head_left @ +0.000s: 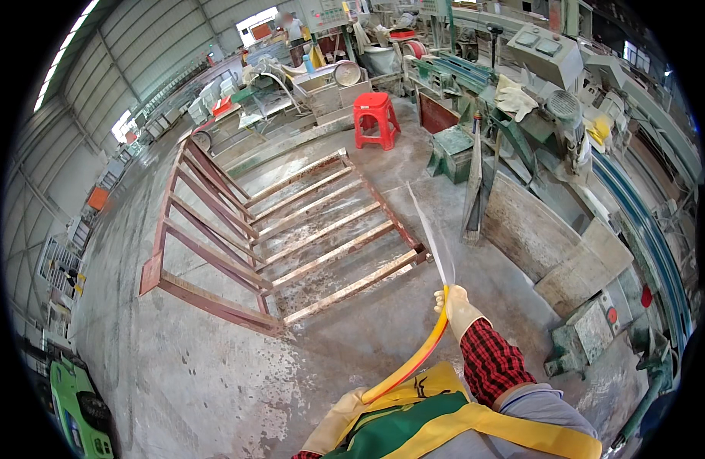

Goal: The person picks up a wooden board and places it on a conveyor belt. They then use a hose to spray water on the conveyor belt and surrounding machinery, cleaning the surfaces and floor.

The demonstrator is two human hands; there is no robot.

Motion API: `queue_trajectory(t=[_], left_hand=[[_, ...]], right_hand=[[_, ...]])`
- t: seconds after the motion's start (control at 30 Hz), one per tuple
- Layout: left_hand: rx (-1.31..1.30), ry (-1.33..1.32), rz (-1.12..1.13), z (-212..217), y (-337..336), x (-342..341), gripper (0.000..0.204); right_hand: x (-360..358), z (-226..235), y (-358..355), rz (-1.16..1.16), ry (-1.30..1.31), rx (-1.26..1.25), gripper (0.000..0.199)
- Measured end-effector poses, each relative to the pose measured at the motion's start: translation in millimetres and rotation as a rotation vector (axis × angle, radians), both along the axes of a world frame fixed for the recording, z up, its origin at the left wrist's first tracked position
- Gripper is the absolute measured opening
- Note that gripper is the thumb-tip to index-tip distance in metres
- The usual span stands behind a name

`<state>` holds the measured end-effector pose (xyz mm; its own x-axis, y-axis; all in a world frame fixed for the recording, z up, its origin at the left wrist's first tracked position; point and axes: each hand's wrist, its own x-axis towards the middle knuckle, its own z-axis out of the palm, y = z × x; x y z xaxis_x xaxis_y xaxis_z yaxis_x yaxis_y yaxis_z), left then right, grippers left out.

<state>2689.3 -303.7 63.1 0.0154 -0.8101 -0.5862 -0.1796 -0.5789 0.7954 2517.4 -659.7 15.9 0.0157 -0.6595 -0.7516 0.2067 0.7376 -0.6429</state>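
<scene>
A yellow hose (pixel 410 361) with a red stripe runs between my two gloved hands. My right hand (pixel 461 306), in a cream glove below a red and black checked sleeve, is closed around the hose near its end. Water (pixel 429 233) sprays from that end, away from me over the concrete floor. Lower down, my left hand (pixel 345 409), also gloved, is closed on the hose close to my green and yellow apron (pixel 413 424). Left of the spray stands a reddish-brown metal A-frame rack (pixel 214 294) with pale slats along its base.
A red plastic stool (pixel 375 121) stands beyond the rack. Green machinery (pixel 452 149), leaning boards (pixel 524 226) and a grey box with a red button (pixel 597 329) line the right side. A green vehicle (pixel 77 409) is at lower left. Another person (pixel 295 34) stands far back.
</scene>
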Motion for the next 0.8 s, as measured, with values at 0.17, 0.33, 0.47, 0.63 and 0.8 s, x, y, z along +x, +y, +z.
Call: queue_trajectory(t=[0.17, 0.33, 0.47, 0.63, 0.8], left_hand=[[-0.007, 0.143, -0.003, 15, -1, -2, 0.022], [0.179, 0.653, 0.326, -2, -2, -2, 0.021], [0.089, 0.495, 0.261, 4, -4, 2, 0.022], [0.04, 0.626, 0.205, -28, 0, 10, 0.026], [0.114, 0.699, 0.255, -25, 1, 5, 0.029]], right_hand=[[-2, 5, 4, 0.044, -0.032, -0.011, 0.046], [-2, 19, 4, 0.104, -0.033, 0.005, 0.045], [-6, 15, 0, 0.073, -0.043, 0.005, 0.046], [-12, 4, 1, 0.038, 0.031, 0.019, 0.041], [-15, -2, 4, 0.049, 0.047, -0.007, 0.038]])
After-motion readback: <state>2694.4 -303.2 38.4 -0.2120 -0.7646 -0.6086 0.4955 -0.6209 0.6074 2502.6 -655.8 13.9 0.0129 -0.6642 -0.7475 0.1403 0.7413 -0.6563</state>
